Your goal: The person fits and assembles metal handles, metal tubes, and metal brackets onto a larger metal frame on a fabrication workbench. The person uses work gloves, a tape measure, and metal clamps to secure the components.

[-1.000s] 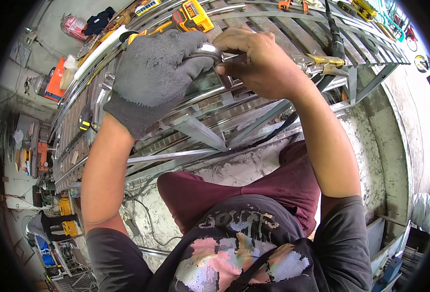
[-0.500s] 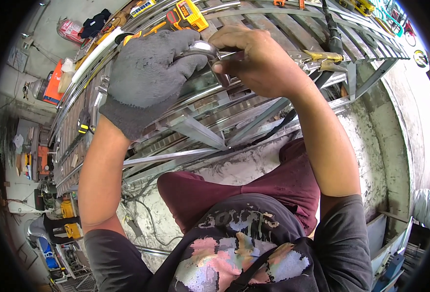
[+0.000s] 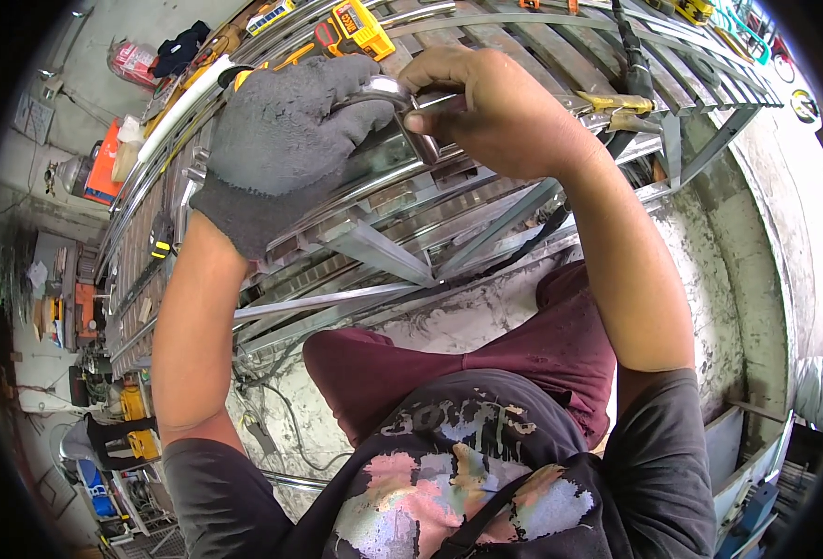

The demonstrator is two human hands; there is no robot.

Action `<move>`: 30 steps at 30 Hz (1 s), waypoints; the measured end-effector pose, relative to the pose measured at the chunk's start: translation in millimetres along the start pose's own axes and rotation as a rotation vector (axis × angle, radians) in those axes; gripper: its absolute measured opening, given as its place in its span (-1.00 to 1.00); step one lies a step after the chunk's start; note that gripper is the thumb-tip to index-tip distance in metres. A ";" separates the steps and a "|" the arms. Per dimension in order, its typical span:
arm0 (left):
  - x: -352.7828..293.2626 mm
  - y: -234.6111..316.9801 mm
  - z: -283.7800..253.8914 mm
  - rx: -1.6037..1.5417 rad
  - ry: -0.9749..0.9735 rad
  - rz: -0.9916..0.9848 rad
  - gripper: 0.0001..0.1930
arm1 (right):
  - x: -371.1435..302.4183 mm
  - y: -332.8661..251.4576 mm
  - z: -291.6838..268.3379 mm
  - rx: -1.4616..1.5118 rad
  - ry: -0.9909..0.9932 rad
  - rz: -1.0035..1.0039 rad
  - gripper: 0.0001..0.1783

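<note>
My left hand (image 3: 281, 140), in a dark grey work glove, is closed around a bent, shiny metal tube (image 3: 421, 144). The tube curves out past the gloved fingers and its end points down toward me. My bare right hand (image 3: 514, 116) meets it from the other side, fingers curled and thumb against the tube. Between that thumb and the fingers shows a thin shiny metal piece (image 3: 441, 100), mostly hidden by the hand. Both hands are above a slatted metal workbench (image 3: 514, 47).
A yellow-and-red cordless power tool (image 3: 360, 30) lies beyond my left hand. Right of my right hand are a yellow-handled tool (image 3: 617, 102) and a thick black cable (image 3: 633, 56). A tape measure (image 3: 160, 244) sits at the bench's left. Steel frame bars (image 3: 384, 252) run below my hands.
My right hand has turned slightly around the tube's end, its wrist shifting a little to the right. The left hand keeps its hold nearly unmoved.
</note>
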State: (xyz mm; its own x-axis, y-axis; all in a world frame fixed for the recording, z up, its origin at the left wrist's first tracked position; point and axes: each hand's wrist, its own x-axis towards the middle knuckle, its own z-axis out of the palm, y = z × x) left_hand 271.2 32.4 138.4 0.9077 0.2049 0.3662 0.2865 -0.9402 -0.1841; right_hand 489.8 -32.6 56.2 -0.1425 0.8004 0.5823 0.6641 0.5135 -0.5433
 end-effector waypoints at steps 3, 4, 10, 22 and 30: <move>0.3 -2.7 2.1 -0.004 -0.005 -0.016 -0.81 | -0.7 -4.6 -0.8 0.070 0.033 0.027 -0.68; 0.8 -1.7 2.0 -0.004 -0.005 -0.015 -0.81 | -1.2 -3.9 0.6 0.068 0.037 0.045 -0.68; 1.3 -5.7 2.3 0.240 0.080 0.242 -0.77 | -2.7 2.6 3.4 -0.011 0.064 -0.034 -0.63; 9.0 7.1 -10.2 -0.057 -0.072 0.079 -0.71 | -54.6 -11.0 51.0 -0.303 0.546 0.052 -0.56; 10.2 3.2 -11.4 -0.007 -0.106 0.193 -0.79 | -54.7 -10.6 80.0 -0.250 0.585 0.117 -0.73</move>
State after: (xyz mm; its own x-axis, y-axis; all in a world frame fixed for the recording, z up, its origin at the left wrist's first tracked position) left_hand 277.9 28.4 152.0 0.9728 0.0480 0.2264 0.1025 -0.9665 -0.2354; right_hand 431.8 -57.1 -18.3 0.3177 0.5097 0.7995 0.8121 0.2890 -0.5069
